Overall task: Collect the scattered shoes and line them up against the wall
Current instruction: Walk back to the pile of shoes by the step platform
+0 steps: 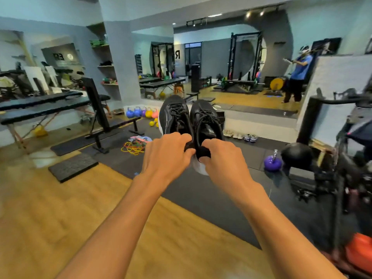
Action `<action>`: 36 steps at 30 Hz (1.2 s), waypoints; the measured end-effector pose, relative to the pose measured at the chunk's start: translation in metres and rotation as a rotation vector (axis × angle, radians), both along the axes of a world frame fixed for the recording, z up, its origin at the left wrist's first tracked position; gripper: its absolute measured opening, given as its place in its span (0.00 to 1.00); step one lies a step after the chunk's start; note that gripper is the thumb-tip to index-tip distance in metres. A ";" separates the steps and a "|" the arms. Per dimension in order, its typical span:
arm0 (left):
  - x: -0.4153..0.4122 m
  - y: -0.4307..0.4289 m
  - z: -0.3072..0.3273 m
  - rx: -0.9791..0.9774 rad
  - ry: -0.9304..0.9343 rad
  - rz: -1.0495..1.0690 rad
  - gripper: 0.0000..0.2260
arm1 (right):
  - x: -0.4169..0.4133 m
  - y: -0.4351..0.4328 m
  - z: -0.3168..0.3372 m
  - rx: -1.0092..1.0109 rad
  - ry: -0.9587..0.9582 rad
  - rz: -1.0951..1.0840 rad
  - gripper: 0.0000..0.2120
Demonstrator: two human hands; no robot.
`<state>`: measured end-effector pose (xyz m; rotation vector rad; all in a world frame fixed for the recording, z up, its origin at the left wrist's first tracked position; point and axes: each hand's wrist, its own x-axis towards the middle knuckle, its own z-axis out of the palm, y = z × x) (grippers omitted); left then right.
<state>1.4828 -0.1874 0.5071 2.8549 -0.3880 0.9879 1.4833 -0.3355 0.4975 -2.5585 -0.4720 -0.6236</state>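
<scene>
Two black shoes are held up side by side in front of the person, toes pointing away; the left hand [167, 152] pinches the heel of the left black shoe [174, 115], fingers curled round it; the right hand [223, 158] grips the heel of the right black shoe [205, 119] the same way; both shoes rise just beyond the knuckles, touching each other; farther off, a row of pale shoes [239, 135] sits on the floor at the base of the mirrored wall [261, 125].

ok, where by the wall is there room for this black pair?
Bare mat right of the shoe row, up to the post. Further left is crowded: kettlebells, bands. The black pair hides the stretch between.
</scene>
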 end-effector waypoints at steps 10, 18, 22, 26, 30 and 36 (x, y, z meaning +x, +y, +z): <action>0.215 -0.101 -0.027 -0.065 0.148 -0.358 0.10 | 0.166 -0.096 -0.012 -0.058 0.100 -0.382 0.05; 0.396 -0.173 -0.047 -0.062 0.245 -0.395 0.10 | 0.333 -0.170 -0.042 -0.063 0.146 -0.453 0.06; 0.484 -0.205 -0.049 -0.055 0.264 -0.390 0.10 | 0.420 -0.202 -0.045 -0.056 0.144 -0.439 0.03; 0.568 -0.236 -0.062 -0.051 0.286 -0.388 0.12 | 0.503 -0.235 -0.050 -0.060 0.203 -0.421 0.02; 0.664 -0.273 -0.076 -0.051 0.270 -0.411 0.13 | 0.598 -0.270 -0.061 -0.073 0.210 -0.439 0.02; 0.827 -0.336 -0.086 -0.049 0.301 -0.465 0.11 | 0.751 -0.326 -0.072 -0.096 0.249 -0.484 0.03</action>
